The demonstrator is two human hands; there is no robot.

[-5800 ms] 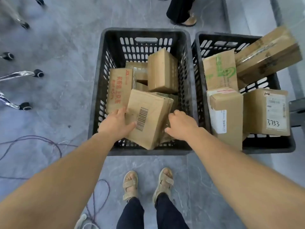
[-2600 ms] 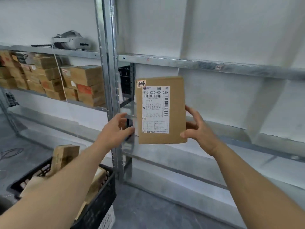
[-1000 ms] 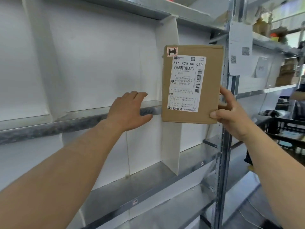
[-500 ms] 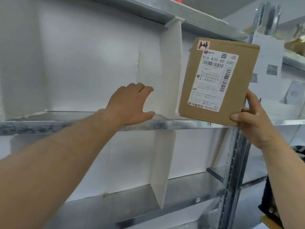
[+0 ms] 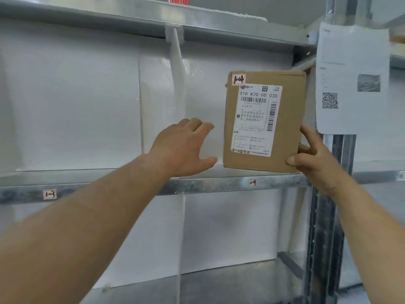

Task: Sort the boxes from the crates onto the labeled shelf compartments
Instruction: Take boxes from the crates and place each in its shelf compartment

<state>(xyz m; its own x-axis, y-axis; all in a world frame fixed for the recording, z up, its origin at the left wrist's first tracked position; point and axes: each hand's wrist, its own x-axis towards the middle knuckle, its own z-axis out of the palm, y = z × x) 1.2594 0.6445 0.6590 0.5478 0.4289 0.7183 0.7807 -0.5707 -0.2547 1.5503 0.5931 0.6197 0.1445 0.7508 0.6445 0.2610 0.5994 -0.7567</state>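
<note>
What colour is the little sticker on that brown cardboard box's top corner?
The small corner sticker is pale with a red border and black handwriting; head view.

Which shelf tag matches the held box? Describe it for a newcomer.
Find the metal shelf edge crossing mid-view. Right of the white divider, just below the cardboard box, sits a small tag. It reads 1-4, unlike the 1-3 tag further left.

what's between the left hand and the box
Nothing: in the head view a narrow gap separates the left hand from the box, showing only the white back panel.
</note>
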